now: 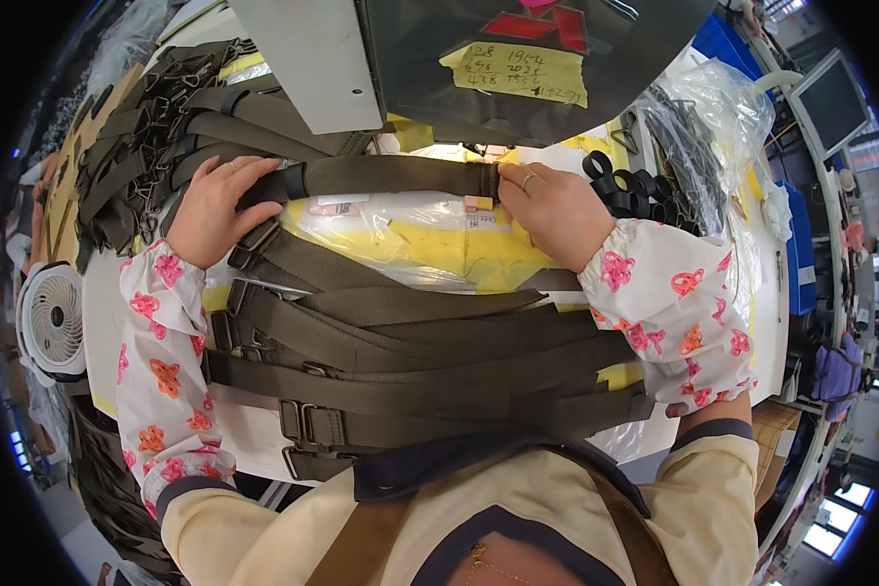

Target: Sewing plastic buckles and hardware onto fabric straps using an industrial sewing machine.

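An olive-brown webbing strap [400, 176] lies crosswise under the sewing machine head [410, 78]. My left hand [215, 210] grips it at the left, beside a black keeper [293, 182], with thumb and fingers curved around it. My right hand [547, 210] pinches its right end, just right of the lit needle area, where a small pink guide block [478, 203] shows. More straps with metal buckles [303, 422] lie in layers between my arms and my body, over yellow-taped plastic sheeting [410, 244].
Piled buckled straps [132, 146] fill the back left. A white fan [51, 320] stands at the left edge. Right of my right hand are black loops [635, 190], crumpled plastic bags [723, 117], a blue bin [799, 264] and a screen [830, 98].
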`<action>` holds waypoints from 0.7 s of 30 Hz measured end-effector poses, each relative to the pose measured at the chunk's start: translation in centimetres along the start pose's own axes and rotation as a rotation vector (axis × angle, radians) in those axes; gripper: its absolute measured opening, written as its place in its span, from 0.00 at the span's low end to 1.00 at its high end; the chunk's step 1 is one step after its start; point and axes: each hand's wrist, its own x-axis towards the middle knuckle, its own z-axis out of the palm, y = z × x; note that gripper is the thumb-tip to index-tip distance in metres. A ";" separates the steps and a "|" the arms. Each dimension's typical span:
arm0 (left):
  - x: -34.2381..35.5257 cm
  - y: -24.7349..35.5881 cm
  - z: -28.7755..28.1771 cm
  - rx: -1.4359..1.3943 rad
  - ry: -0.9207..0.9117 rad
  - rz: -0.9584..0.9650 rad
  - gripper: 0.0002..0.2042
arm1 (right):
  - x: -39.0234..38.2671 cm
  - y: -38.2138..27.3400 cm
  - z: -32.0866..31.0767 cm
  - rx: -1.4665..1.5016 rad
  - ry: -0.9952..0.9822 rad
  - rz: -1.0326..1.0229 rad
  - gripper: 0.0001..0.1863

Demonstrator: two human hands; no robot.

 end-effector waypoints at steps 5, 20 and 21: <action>0.0 -0.3 0.6 0.105 -0.071 -0.055 0.20 | 0.7 0.3 -0.3 0.021 -0.129 0.003 0.11; 0.5 -14.4 2.3 0.739 0.223 -0.356 0.26 | 13.6 -6.9 6.4 -0.051 0.210 -0.052 0.06; 2.6 -12.7 1.7 0.595 0.400 -0.132 0.25 | 13.4 -6.3 5.8 -0.062 0.205 -0.034 0.06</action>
